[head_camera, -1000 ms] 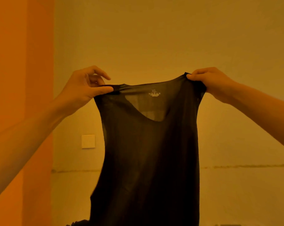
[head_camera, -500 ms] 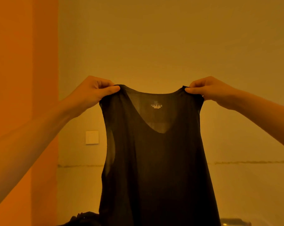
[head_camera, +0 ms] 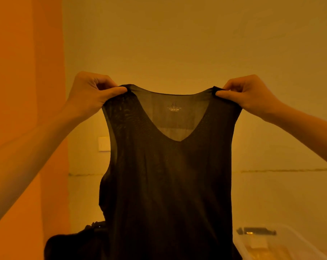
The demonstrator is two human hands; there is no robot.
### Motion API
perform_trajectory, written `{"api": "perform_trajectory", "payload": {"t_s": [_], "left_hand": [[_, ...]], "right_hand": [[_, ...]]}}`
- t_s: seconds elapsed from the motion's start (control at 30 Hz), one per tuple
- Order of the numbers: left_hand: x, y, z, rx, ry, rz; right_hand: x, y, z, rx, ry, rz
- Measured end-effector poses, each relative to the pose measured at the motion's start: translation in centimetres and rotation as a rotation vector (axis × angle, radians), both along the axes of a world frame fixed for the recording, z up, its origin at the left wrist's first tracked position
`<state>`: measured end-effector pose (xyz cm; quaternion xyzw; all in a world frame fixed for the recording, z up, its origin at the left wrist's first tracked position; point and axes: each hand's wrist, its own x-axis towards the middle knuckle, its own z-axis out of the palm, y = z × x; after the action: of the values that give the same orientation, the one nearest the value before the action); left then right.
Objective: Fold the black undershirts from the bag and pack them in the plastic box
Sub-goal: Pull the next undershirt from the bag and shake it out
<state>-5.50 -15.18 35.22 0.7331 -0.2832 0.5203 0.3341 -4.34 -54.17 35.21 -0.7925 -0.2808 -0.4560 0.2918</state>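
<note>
On my feed, one black undershirt (head_camera: 168,175) hangs full length before a pale wall (head_camera: 196,44), stretched between two hands held well apart and level; the left hand (head_camera: 89,91) pinches one shoulder strap, the right hand (head_camera: 249,92) pinches the other; below, one dark bag (head_camera: 74,244) sits lower left; one clear plastic box (head_camera: 282,243) lower right.

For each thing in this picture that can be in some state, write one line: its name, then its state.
Black undershirt: unfolded, held up, hanging full length.
Left hand: pinches one shoulder of the undershirt.
Right hand: pinches the other shoulder.
Plastic box: lower right, partly hidden; lid on or off cannot be told.
Black bag: lower left, partly hidden; open or closed cannot be told.
</note>
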Motion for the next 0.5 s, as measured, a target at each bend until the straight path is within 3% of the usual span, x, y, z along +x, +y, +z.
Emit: {"api": "perform_trajectory", "payload": {"t_s": [0.27,0.5], "left_hand": [[-3.5,1.6,-5.8,-0.046,0.162,-0.093],[-7.9,3.2,-7.0,0.016,0.267,-0.186]], "right_hand": [[-3.3,1.2,-5.2,-0.034,-0.008,0.112],[-7.4,1.8,-6.2,0.085,0.022,0.294]]}}
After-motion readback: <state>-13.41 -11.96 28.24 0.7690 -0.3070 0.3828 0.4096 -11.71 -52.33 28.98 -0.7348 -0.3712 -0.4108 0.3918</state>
